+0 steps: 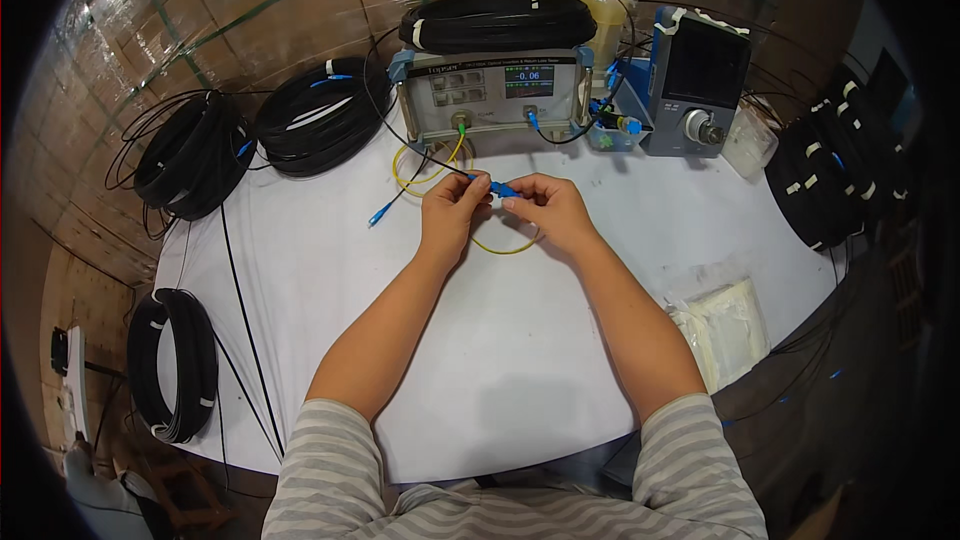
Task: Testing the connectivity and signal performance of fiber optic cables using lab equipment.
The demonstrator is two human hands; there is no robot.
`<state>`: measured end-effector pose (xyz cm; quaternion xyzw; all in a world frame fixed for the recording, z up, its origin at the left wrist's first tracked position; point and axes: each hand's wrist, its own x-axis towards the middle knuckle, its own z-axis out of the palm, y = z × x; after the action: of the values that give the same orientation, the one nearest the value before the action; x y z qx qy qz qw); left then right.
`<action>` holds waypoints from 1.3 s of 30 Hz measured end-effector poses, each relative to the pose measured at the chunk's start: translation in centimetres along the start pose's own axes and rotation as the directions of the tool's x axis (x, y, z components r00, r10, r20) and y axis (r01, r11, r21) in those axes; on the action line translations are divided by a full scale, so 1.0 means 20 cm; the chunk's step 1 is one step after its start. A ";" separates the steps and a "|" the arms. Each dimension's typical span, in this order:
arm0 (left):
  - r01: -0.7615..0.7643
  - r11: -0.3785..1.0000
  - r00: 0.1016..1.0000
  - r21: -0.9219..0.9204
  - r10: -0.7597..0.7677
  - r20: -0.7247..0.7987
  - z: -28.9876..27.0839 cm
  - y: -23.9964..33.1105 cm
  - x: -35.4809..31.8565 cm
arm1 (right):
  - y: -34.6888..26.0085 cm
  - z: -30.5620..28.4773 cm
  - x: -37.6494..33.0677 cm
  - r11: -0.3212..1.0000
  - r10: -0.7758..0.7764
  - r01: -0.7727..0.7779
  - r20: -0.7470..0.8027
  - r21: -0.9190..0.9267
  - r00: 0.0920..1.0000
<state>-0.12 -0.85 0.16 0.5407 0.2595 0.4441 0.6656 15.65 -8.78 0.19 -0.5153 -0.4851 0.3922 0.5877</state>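
Observation:
My left hand and my right hand meet over the middle of the white table. Between their fingertips sit two small blue fibre connectors, end to end. A thin black cable runs from the left one up and away to the left; a yellow fibre cable loops under my hands from the grey test instrument behind them. A loose blue connector lies on the table to the left of my left hand.
Black cable coils lie at the back left, on top of the instrument, at the left table edge and stacked at the right. A blue-grey meter stands back right. Clear plastic bags lie at right.

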 end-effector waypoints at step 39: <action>-0.015 0.998 1.000 0.063 0.015 0.014 -0.01 0.00 0.00 | -0.01 0.00 0.00 1.000 0.008 -0.008 0.058 0.003 0.998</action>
<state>-0.26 -0.71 0.10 0.5666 0.2647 0.4368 0.6466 15.70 -8.74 0.30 -0.5046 -0.4994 0.4100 0.5726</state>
